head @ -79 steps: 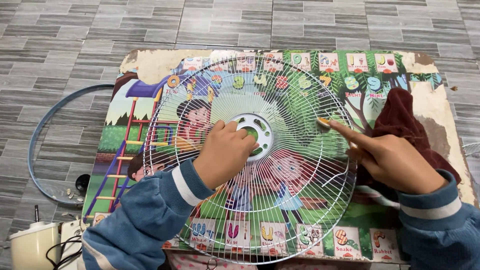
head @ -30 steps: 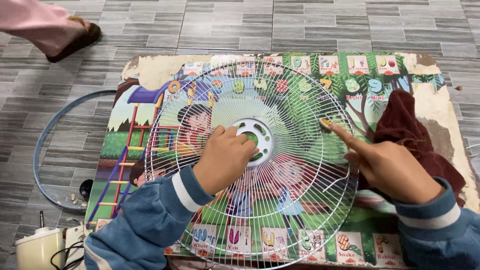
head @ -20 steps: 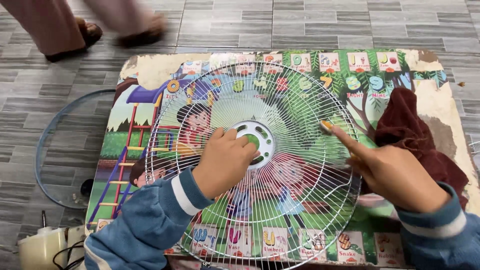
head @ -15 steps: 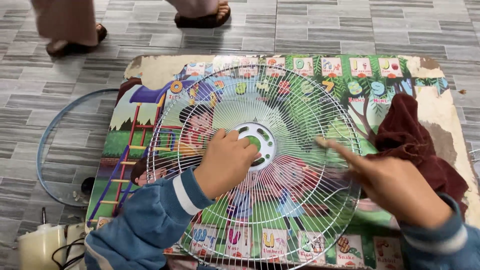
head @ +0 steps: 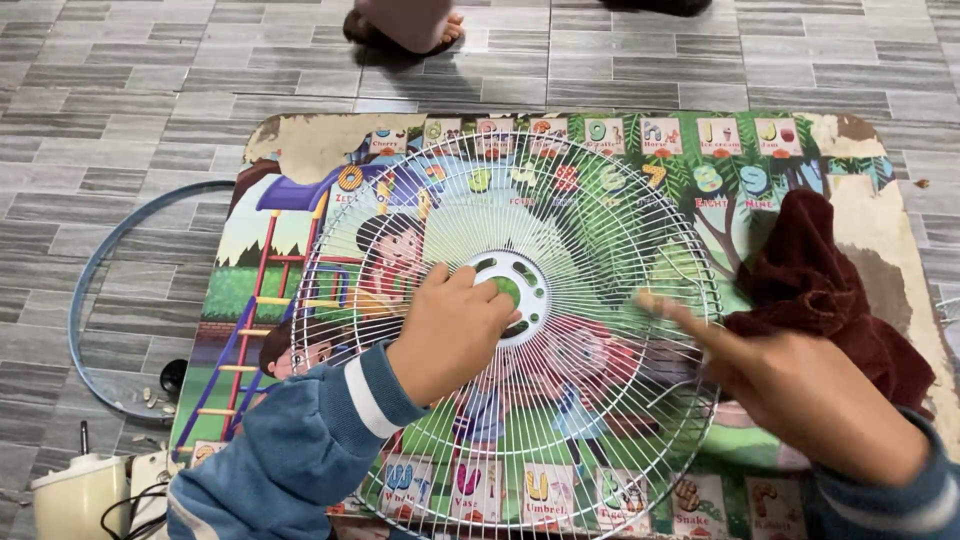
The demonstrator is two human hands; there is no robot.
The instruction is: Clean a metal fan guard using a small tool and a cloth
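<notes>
Far left, a thin blue ring (head: 75,300) is laid flat on the grey tiled floor (head: 120,90), partly tucked under the edge of the low table. In the bottom left corner a cream plastic housing (head: 62,497) with a black cable (head: 125,505) is seen.

Next comes the low table (head: 300,140), covered with a colourful cartoon print and worn at the corners. A white wire fan grille (head: 560,200) is laid flat on it, taking up most of the middle.

The left hand (head: 450,330) is curled loosely over the grille just left of its white centre hub (head: 525,290), fingertips touching the hub's rim. Nothing is gripped; the grille is simply pressed down by it. A blue sleeve with a white stripe (head: 300,450) is worn on that arm.

Further right, the right hand (head: 800,385) is held with the index finger stretched out straight and the other fingers folded in. The fingertip is set on the grille wires to the right of the hub, and something small and pale (head: 648,298) is seen at the tip, too blurred to identify.

A dark red cloth (head: 820,275) is bunched on the table just behind the right hand, touching it.

At the top edge, another person's foot in a sandal (head: 400,25) is seen on the floor.
</notes>
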